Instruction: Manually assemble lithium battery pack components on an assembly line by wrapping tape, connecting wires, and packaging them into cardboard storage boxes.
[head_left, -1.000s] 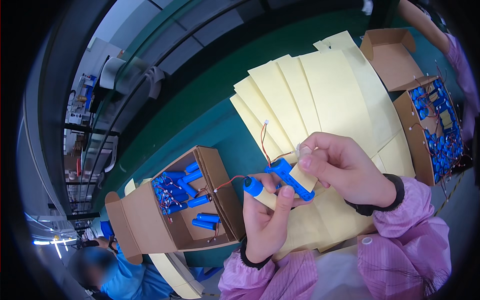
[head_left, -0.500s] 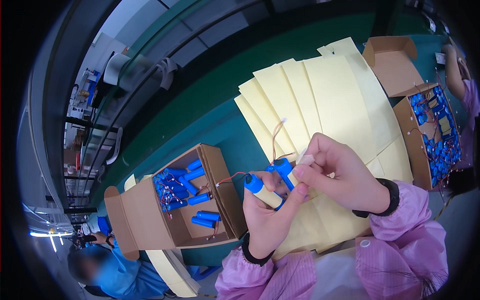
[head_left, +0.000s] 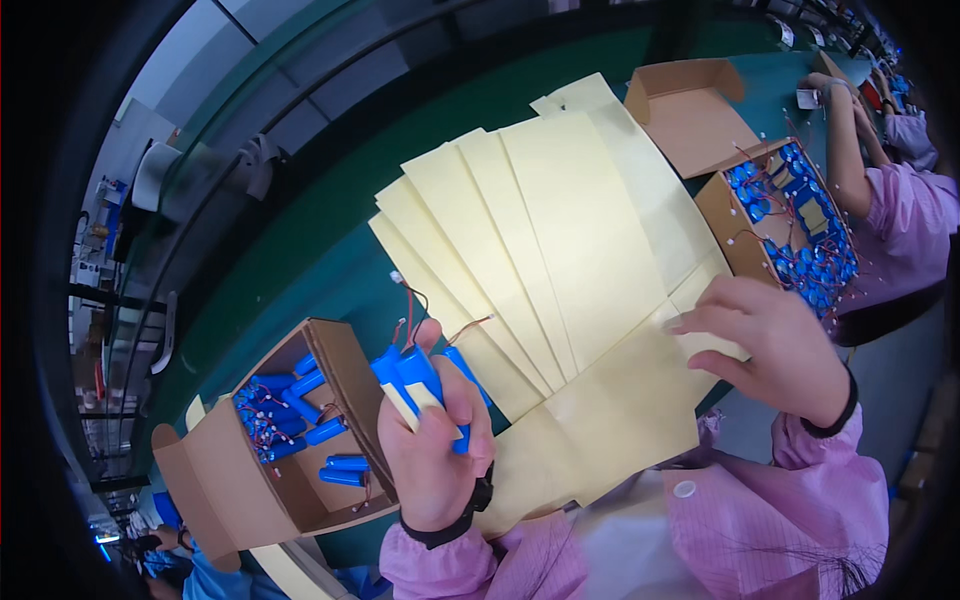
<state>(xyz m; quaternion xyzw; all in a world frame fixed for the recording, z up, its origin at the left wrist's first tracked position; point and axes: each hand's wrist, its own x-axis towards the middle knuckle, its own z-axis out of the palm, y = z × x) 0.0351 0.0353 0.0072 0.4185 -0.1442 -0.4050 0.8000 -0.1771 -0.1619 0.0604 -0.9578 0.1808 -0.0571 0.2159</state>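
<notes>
My left hand (head_left: 432,478) is closed around several blue cylindrical battery cells (head_left: 418,372) with thin wires and small white connectors at their tops. Pale yellow strips show on the sides of two of them. One more blue cell (head_left: 466,374) pokes out behind the fingers. My right hand (head_left: 775,345) hovers over the right part of the pale yellow sheets (head_left: 590,230), its thumb and fingers apart and no object visible in it. These sheets lie fanned out in front of me.
At the left stands an open cardboard box (head_left: 335,410) with several blue cells inside. Another open box (head_left: 735,235), packed with wired blue cells, sits at the right beside a person in a pink sleeve (head_left: 910,215). A person in blue (head_left: 215,575) is at the lower left. The table (head_left: 350,275) is green.
My right hand has parted from the cells and moved right, its fingers opening. My left hand has gathered the cells upright in one grip. The whole view has shifted.
</notes>
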